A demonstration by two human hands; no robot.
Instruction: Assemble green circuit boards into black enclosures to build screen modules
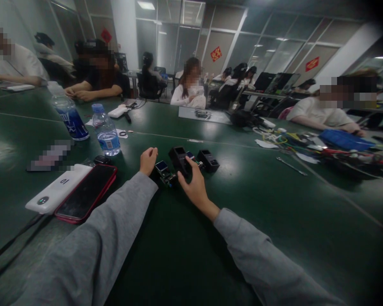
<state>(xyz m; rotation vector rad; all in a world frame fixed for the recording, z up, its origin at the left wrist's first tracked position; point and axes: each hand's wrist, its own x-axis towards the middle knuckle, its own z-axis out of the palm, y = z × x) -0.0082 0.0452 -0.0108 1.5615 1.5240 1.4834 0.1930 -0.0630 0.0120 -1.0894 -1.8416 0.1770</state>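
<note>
My right hand [194,183] grips a black plastic casing [178,155] with a rectangular window, thumb and fingers on its near right side. To the left, my left hand [148,160] rests with its fingers curled into a loose fist, and nothing shows in it. Between the two hands lies a small circuit board [163,171] with a little screen, partly beside the held casing. A second black casing [208,160] sits on the table just beyond my right hand. Another small screen board [191,156] is partly hidden behind my right fingers.
On the green table [242,221], a white power bank [59,187] and red-cased phone [87,191] lie left. Two bottles, a blue-labelled bottle [70,114] and a clear water bottle [106,131], stand behind. Tangled cables [309,144] and a wrench [291,166] lie right. People sit around.
</note>
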